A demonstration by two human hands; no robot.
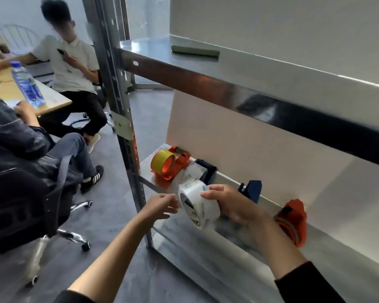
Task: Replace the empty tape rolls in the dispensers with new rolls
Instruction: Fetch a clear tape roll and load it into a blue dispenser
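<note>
1. My right hand (232, 206) grips the white tape roll (197, 206) from its far side, thumb over the top and fingers curled beneath. It holds the roll on edge just above the front of the lower shelf (206, 259).
2. My left hand (160, 204) hangs just beside the roll's open face, fingers loosely spread and holding nothing. The blur hides whether the fingertips touch the rim.
3. I judge that the fresh roll is in hand but not yet seated in any dispenser, so this is the loading step.
4. Against the back wall on my right, an orange dispenser (293, 217) lies partly behind my forearm. I cannot tell the state of its roll.
5. Just behind my right hand stands a blue dispenser (253, 190), its hub hidden.
6. Further left, a dark dispenser (208, 171) holds something pale and glossy, too blurred to name.
7. At the far end, a second orange dispenser (181, 162) carries a full yellow roll (162, 164), so I take that one as done.
8. Next I need a bare hub. The left hand should steady that dispenser while the right lines the core up squarely and pushes it on.
9. Above runs the upper shelf (206, 84), and well apart sit people at a table (53, 99) with a water bottle (27, 84).
</note>
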